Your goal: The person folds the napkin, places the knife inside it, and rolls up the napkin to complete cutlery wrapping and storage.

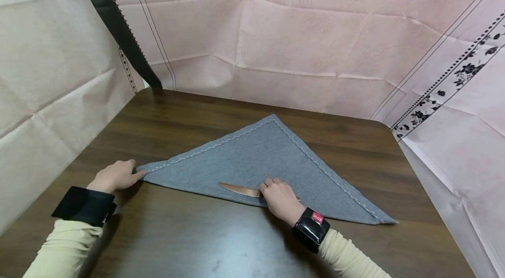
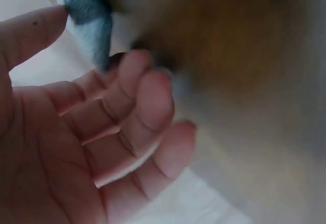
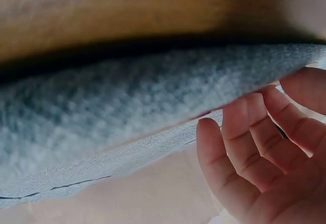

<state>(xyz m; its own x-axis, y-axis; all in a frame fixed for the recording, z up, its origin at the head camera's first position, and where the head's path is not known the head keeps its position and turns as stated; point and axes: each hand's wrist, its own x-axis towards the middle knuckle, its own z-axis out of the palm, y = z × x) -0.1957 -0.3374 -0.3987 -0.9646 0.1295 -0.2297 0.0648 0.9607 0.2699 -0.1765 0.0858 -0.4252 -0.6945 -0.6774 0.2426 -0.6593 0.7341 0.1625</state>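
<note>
A grey cloth [image 1: 236, 155] with white stitching along its edges lies folded into a triangle on the table. At its left corner my left hand [image 1: 117, 176] pinches the cloth tip. The left wrist view shows that cloth corner [image 2: 89, 25] between thumb and forefinger, the other fingers loosely bent. On the cloth, near the long folded edge, a copper-coloured knife [image 1: 240, 189] points its blade left. My right hand [image 1: 281, 199] grips its handle from above, fingers covering most of it. In the right wrist view the fingers [image 3: 237, 142] bend up against the cloth's fold [image 3: 127, 102].
The brown wooden table [image 1: 185, 238] has rounded far corners. Pale creased sheeting [image 1: 284, 41] hangs behind and at both sides, with a dark strip [image 1: 118, 23] at the back left and a floral border [image 1: 457, 85] at the right.
</note>
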